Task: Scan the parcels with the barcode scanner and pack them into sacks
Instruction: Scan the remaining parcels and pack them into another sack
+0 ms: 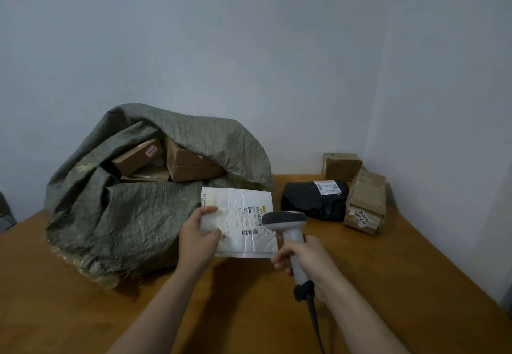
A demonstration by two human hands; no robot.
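My left hand (198,238) grips the left edge of a white padded envelope (243,215) and holds it up above the table, label side towards me. A grey barcode scanner (289,231) is in the grip of my right hand (302,261); its dark head sits just right of the envelope's barcode label. Behind the envelope lies a green woven sack (133,209) with its mouth open. Cardboard boxes (191,164) show inside the sack.
On the wooden table (401,276) at the right lie a black poly parcel (313,201), a taped brown parcel (365,204) and a small cardboard box (342,166) against the wall. The scanner's cable (315,323) runs down towards me.
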